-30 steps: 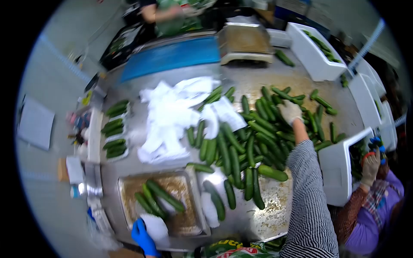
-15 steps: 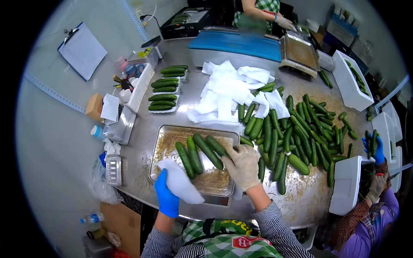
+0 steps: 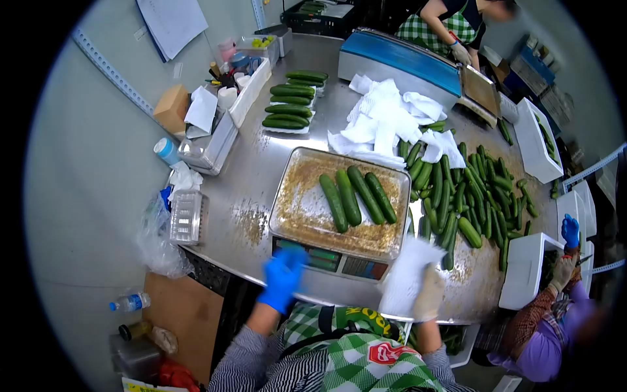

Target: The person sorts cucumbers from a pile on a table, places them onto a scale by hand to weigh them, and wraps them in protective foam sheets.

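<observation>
My right hand (image 3: pixel 429 294), in a beige glove, grips a white paper pad (image 3: pixel 403 277) at the front right of the tray. My left hand (image 3: pixel 282 277), in a blue glove, is near the scale's display panel (image 3: pixel 324 258); motion smears its fingers. Several dark green cucumbers (image 3: pixel 347 197) lie side by side on the scale's metal tray (image 3: pixel 300 225), with neither hand on them. A big heap of loose cucumbers (image 3: pixel 480 196) spreads over the table to the right. Behind the tray is a pile of white pads (image 3: pixel 379 121).
Pads with cucumbers in pairs (image 3: pixel 287 121) stand at the back left. A blue-topped machine (image 3: pixel 401 59) is at the back. White foam boxes (image 3: pixel 526 268) line the right. One co-worker in a checked apron (image 3: pixel 434 32) is at the back, another in purple (image 3: pixel 535 346) at right.
The white pad has passed from my left hand to my right. My right hand has let go of the cucumbers and moved down toward me. My view has shifted.
</observation>
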`<state>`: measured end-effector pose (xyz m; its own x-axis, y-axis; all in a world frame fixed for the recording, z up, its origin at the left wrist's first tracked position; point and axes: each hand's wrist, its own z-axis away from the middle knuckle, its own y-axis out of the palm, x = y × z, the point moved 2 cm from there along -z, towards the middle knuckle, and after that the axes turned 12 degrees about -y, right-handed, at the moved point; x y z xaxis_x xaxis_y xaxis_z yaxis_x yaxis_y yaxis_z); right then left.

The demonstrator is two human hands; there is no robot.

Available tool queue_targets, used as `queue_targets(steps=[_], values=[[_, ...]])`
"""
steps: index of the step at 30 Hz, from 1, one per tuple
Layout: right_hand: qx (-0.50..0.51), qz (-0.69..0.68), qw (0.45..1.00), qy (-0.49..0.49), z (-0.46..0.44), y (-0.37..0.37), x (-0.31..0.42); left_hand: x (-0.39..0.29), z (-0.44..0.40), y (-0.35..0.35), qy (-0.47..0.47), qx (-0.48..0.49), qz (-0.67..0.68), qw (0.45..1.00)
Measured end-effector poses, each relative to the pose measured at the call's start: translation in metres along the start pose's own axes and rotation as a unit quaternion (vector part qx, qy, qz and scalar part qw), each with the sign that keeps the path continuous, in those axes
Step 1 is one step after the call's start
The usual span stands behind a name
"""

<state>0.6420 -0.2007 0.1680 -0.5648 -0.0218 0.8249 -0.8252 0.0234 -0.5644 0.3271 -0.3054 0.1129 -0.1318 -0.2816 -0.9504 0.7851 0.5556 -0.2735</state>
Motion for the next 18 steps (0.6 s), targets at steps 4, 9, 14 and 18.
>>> queue_targets(steps=[4,9,14,18], values=[[-0.138,-0.277,0.948,0.076,-0.019,-0.019,-0.001,0.083,-0.083,-0.147,0.042,-0.394,-0.364,0.843],[-0.172,-0.294,0.938,0.062,-0.011,0.002,-0.021,0.167,-0.12,-0.222,-0.164,-0.188,-0.472,0.845],[-0.101,-0.145,0.983,0.041,0.008,0.017,-0.014,0.138,-0.115,-0.212,0.019,-0.361,-0.442,0.821],[-0.099,-0.167,0.98,0.045,0.007,0.022,0.008,0.179,-0.141,-0.24,-0.048,-0.321,-0.51,0.797]])
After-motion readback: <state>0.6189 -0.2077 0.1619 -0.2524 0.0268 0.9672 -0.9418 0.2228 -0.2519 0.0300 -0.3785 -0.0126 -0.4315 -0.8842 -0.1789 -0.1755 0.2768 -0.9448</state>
